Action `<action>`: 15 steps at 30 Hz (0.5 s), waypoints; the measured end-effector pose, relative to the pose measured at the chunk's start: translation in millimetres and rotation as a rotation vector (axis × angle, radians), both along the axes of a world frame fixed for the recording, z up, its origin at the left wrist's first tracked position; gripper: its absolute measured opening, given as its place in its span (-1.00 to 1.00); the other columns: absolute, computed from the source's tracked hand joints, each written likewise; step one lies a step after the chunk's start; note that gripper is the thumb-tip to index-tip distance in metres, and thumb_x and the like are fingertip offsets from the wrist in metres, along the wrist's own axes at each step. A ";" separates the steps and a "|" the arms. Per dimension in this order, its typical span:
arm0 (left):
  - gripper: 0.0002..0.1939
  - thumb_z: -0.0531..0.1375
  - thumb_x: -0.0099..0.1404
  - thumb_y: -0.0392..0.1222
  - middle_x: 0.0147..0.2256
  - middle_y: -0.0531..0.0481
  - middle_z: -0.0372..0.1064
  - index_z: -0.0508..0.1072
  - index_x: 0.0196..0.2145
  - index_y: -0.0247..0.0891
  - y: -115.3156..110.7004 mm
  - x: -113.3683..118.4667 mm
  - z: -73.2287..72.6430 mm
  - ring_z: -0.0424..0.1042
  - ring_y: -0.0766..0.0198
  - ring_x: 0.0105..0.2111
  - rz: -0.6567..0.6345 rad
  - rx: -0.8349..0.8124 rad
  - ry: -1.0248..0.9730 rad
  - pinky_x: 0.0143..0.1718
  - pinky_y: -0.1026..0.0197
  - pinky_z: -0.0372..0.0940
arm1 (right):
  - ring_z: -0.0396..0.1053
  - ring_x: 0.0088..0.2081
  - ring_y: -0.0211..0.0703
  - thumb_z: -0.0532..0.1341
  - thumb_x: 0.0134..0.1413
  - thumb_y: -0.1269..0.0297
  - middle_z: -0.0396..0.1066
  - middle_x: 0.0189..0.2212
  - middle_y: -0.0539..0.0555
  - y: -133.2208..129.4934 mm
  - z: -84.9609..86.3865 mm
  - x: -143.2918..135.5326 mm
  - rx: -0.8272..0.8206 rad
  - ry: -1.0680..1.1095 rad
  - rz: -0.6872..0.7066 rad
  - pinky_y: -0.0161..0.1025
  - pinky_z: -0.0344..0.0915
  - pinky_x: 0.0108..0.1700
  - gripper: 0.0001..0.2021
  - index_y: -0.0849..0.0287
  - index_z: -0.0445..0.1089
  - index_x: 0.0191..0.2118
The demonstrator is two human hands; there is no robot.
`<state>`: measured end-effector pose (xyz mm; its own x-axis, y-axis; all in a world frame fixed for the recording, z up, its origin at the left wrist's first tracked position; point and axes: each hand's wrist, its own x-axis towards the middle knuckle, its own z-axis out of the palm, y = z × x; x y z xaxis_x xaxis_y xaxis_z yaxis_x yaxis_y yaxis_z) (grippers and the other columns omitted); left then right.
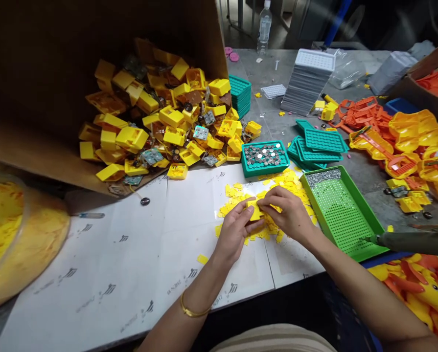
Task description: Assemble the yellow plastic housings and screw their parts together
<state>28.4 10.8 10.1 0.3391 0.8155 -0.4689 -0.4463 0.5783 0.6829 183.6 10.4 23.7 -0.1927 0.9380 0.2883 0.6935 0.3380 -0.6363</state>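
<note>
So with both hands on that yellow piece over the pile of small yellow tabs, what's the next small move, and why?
Probably press the small tab home: the left hand and right hand pinch one yellow piece between them above the loose yellow tabs, and the fingers meet on it. Whether it is seated cannot be seen.

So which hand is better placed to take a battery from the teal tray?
Probably the right hand: the teal tray lies just beyond it, while the left hand grips the yellow part.

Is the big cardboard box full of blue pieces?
No, the tipped cardboard box spills yellow plastic housings onto the table, with no blue pieces among them.
</note>
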 end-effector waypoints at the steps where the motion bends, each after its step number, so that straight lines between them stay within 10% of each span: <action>1: -0.65 0.29 0.15 -0.15 -0.15 -0.02 0.43 0.43 -0.10 -0.28 0.2 0.1 -0.2 0.49 0.36 -0.32 -0.006 -0.010 -0.005 -0.21 0.27 0.45 | 0.37 -0.28 -0.20 0.18 0.16 0.39 0.40 -0.33 0.07 0.9 -0.4 1.1 -0.020 0.029 0.009 -0.24 0.30 -0.24 -0.87 0.13 0.49 -0.27; 10: -0.65 0.30 0.15 -0.18 -0.03 -0.01 0.40 0.46 -0.09 -0.26 -0.5 0.0 -3.4 0.51 0.35 -0.26 -0.025 0.036 0.029 -0.17 0.29 0.45 | 0.35 -0.46 -0.30 0.22 -0.06 0.46 0.42 -0.44 -0.01 9.1 6.0 7.3 -0.348 0.233 0.016 -0.31 0.30 -0.38 -0.93 0.18 0.44 -0.44; 15: -0.67 0.23 0.22 -0.24 -0.15 -0.08 0.47 0.42 -0.04 -0.29 2.4 -0.5 -1.1 0.53 0.26 -0.24 0.015 -0.043 0.010 -0.21 0.28 0.47 | 0.39 -0.27 -0.17 0.16 0.12 0.28 0.45 -0.30 0.09 34.8 9.9 25.7 -0.115 0.215 -0.143 -0.20 0.33 -0.22 -0.83 0.16 0.49 -0.25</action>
<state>27.9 13.3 9.0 0.3221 0.7993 -0.5073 -0.4484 0.6008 0.6618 209.3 45.2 33.6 -0.0016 0.9802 0.1979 0.5739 0.1630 -0.8025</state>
